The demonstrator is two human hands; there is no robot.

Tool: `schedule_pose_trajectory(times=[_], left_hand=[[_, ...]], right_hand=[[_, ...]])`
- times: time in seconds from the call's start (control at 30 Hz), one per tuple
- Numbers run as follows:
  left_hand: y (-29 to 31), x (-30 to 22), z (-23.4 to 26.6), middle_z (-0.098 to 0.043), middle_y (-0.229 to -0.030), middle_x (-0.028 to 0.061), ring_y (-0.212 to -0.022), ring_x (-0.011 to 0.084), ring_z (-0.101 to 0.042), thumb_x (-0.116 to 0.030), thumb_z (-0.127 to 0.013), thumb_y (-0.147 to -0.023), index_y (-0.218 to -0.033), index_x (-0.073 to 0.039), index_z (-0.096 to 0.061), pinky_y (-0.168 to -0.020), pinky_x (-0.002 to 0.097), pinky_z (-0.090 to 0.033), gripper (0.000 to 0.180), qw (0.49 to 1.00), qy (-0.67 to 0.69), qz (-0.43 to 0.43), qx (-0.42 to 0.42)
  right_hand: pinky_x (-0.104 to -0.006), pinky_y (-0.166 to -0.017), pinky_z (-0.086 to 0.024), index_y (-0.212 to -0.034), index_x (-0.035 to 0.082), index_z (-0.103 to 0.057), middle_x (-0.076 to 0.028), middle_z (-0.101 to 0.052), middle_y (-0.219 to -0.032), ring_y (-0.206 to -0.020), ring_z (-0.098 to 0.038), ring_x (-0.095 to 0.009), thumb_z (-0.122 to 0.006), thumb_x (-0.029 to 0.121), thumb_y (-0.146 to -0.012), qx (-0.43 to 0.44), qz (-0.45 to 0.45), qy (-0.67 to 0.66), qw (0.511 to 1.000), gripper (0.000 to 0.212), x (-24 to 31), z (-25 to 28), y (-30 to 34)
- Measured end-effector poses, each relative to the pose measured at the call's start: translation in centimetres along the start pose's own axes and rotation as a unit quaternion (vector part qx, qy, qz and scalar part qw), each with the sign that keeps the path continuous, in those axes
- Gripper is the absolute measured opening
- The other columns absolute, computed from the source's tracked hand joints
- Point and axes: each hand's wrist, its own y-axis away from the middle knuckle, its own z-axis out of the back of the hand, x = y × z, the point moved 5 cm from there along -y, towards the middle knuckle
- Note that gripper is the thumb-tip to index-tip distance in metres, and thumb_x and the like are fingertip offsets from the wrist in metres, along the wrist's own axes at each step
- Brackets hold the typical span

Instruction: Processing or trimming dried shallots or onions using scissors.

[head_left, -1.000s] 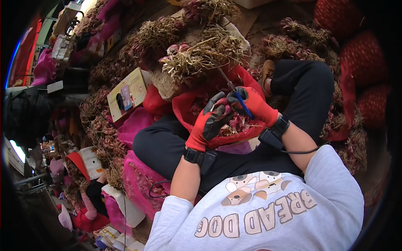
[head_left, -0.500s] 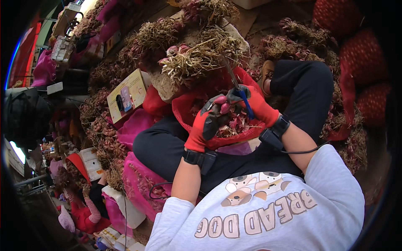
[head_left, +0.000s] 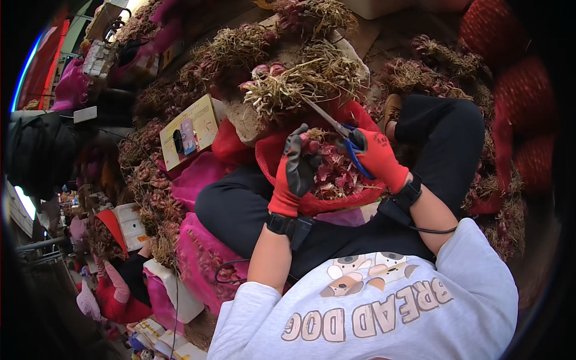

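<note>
Shallot heaps (head_left: 153, 177) all around, red net bag (head_left: 354, 200) in front. Left hand (head_left: 292, 175): shallots (head_left: 311, 144) in curled fingers; right hand (head_left: 382, 161): fingers round scissors (head_left: 327, 116).

We are wearing red-and-grey gloves (head_left: 384, 159), black wristbands (head_left: 281, 224) just behind each hand (head_left: 294, 173), dark trousers (head_left: 441, 129) and a pale cartoon-printed shirt (head_left: 375, 300).

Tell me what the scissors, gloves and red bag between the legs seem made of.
Scissors: blades likely steel, grey with a dull sheen; handles probably plastic, evenly blue. Gloves: matt red cloth, apparently knitted, with dark finger coating, perhaps rubber. Red bag: seemingly plastic netting, given its thin, mesh-like side.
</note>
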Motion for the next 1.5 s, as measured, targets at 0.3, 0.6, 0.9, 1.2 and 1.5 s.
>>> schedule_pose_trajectory(times=[0.3, 0.6, 0.9, 1.2, 1.5], left_hand=[[-0.2, -1.7, 2.2, -0.058, -0.117, 0.0018, -0.111, 0.0180, -0.055, -0.021, -0.056, -0.093, -0.135, -0.006, -0.037, -0.092, 0.0379, -0.049, 0.049, 0.983, 0.020, -0.174, 0.047], [-0.4, -1.5, 1.5, -0.055, -0.115, -0.0004, -0.103, 0.0138, -0.056, -0.030, -0.050, -0.097, -0.136, -0.012, -0.038, -0.085, 0.0328, -0.051, 0.045, 0.989, -0.035, -0.143, 0.018], [0.1, -1.6, 0.1, -0.058, -0.106, -0.0018, -0.094, 0.0117, -0.059, -0.030, -0.051, -0.096, -0.130, -0.012, -0.044, -0.082, 0.0309, -0.051, 0.039, 0.986, -0.068, -0.139, -0.066], [0.3, -1.4, 1.6, -0.060, -0.087, -0.0098, -0.077, 0.0034, -0.057, -0.046, -0.056, -0.091, -0.110, -0.016, -0.058, -0.059, 0.0208, -0.044, 0.036, 0.986, -0.013, -0.043, -0.159], [0.5, -1.4, 3.7, -0.054, -0.066, -0.0040, -0.047, 0.0070, -0.045, -0.060, -0.047, -0.089, -0.095, -0.017, -0.059, -0.040, 0.0197, -0.035, 0.044, 0.946, -0.211, 0.005, -0.248]], right_hand=[[-0.0413, -0.067, -0.049, -0.093, 0.010, -0.064, -0.014, -0.065, -0.081, -0.076, -0.063, -0.034, -0.065, 0.030, -0.078, 0.099, -0.001, 0.135, 0.986, 0.025, 0.4, -2.6, 1.4], [-0.0417, -0.068, -0.049, -0.087, 0.007, -0.067, -0.017, -0.065, -0.080, -0.076, -0.063, -0.034, -0.063, 0.032, -0.079, 0.101, -0.050, 0.136, 0.984, 0.026, -0.7, -1.7, 0.9], [-0.0398, -0.065, -0.047, -0.091, 0.003, -0.063, -0.016, -0.063, -0.079, -0.073, -0.061, -0.035, -0.064, 0.029, -0.082, 0.083, -0.018, -0.008, 0.996, 0.028, 0.6, -0.1, 0.8], [-0.0404, -0.072, -0.048, -0.095, 0.010, -0.059, -0.012, -0.063, -0.086, -0.083, -0.062, -0.031, -0.071, 0.033, -0.069, 0.039, 0.045, 0.295, 0.954, 0.037, 0.7, 0.7, 1.0], [-0.0388, -0.067, -0.048, -0.090, 0.011, -0.058, -0.008, -0.063, -0.083, -0.079, -0.062, -0.028, -0.073, 0.030, -0.063, 0.102, 0.073, 0.364, 0.923, 0.037, -0.7, 0.7, 0.8]])
